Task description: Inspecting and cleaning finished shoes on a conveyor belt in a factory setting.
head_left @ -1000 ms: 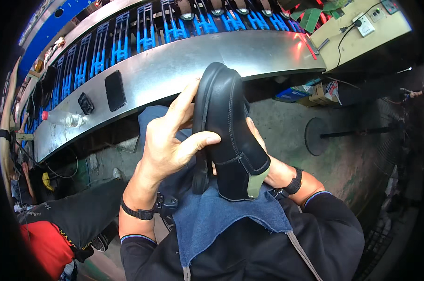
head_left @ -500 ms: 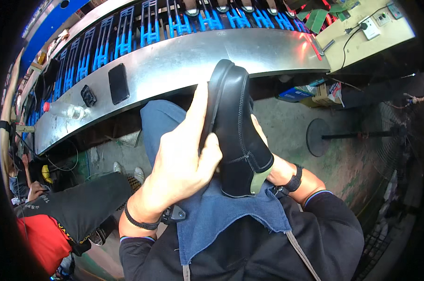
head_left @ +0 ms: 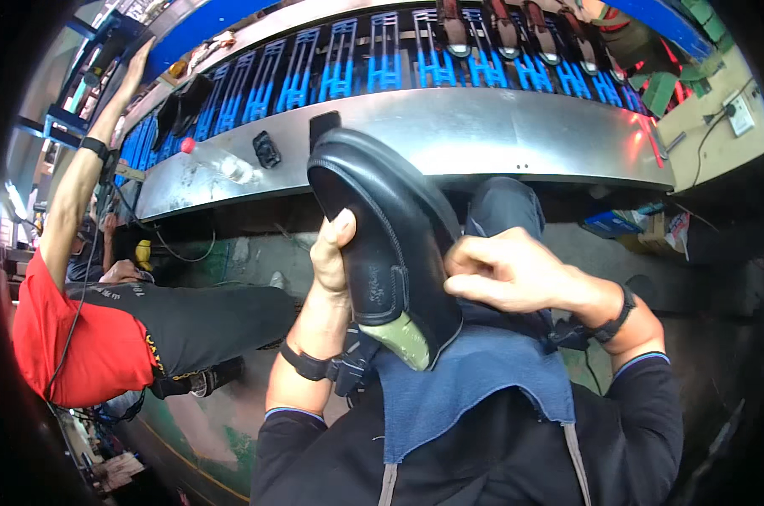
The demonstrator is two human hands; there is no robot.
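A black leather shoe (head_left: 389, 244) is held tilted above my lap, its toe up toward the bench and its side seam facing me. At the shoe's near end a pale green piece (head_left: 403, 340) shows in the opening, looking like a shoe last. My left hand (head_left: 329, 257) grips the shoe from the left, thumb laid over the upper. On the other side, my right hand (head_left: 513, 271) has its fingers curled in, fingertips at the edge of the sole. Whether a small thing sits in those fingers is hidden.
Beyond the shoe runs a metal bench edge (head_left: 449, 126) with a phone (head_left: 324, 124), a small black object (head_left: 266, 149) and a bottle (head_left: 230, 166). Behind it is a conveyor of blue racks (head_left: 386, 63) carrying brown shoes (head_left: 502, 29). A co-worker in red (head_left: 87, 337) sits at left, arm raised.
The shoe has turned over from its sole side, its toe now leaning left. My left hand has shifted under its left side; my right hand has come out to the right, fingers curled.
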